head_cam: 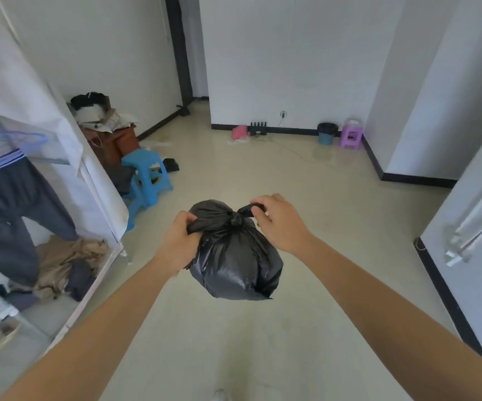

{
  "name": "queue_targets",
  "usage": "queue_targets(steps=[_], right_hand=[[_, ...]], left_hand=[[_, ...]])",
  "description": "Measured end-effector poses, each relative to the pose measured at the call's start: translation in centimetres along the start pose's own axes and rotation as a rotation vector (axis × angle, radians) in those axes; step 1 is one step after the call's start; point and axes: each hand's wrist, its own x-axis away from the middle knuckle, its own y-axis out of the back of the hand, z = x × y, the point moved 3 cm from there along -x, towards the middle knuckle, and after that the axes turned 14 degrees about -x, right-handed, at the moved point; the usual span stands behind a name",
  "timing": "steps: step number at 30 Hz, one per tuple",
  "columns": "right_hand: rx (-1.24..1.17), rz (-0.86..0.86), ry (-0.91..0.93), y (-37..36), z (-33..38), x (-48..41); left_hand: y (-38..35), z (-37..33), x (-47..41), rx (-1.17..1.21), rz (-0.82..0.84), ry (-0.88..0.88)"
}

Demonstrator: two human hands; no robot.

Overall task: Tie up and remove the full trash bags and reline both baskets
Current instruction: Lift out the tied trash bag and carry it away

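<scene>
I hold the black trash bag in the air in front of me, clear of the floor, so its weight tightens the knot. My left hand is clenched on one tail, my right hand pinches the other, pulling apart; a lined basket waits far right by the wall

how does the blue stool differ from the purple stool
The blue stool looks larger and stands nearer, on the left beside a brown pile of clutter; the purple stool looks smaller and stands against the far wall next to a blue basket. The purple stool has something pale on top; the blue stool's seat is bare. Both are plastic step stools standing upright on the floor.
</scene>
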Motion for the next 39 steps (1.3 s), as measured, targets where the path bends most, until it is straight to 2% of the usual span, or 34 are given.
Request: queue_targets(steps=[5,13,16,22,28,32,39], right_hand=[[-0.049,0.019,0.019,-4.1,-3.0,-17.0],[-0.122,0.082,-0.037,-5.8,-6.8,-40.8],[-0.162,0.123,-0.051,-7.0,-10.4,-49.3],[-0.237,0.079,-0.053,-9.0,-19.1,-69.3],[-0.301,0.134,-0.033,-10.1,-22.1,-90.3],[-0.323,0.152,0.000,-13.6,-22.5,-103.2],[-0.288,0.171,0.063,-23.1,-25.8,-127.5]], left_hand=[[0.1,1.7,-16.1,0.108,-0.013,0.045],[2.0,-1.0,-41.3,0.124,-0.060,0.019],[0.7,-1.0,-50.8,0.144,-0.064,0.031],[-3.0,-1.8,-72.8,0.179,-0.067,0.033],[-1.2,-3.5,-92.9,0.209,-0.102,0.038],[0.7,-2.0,-104.0,0.233,-0.139,0.051],[2.6,5.0,-128.9,0.336,-0.177,0.056]])
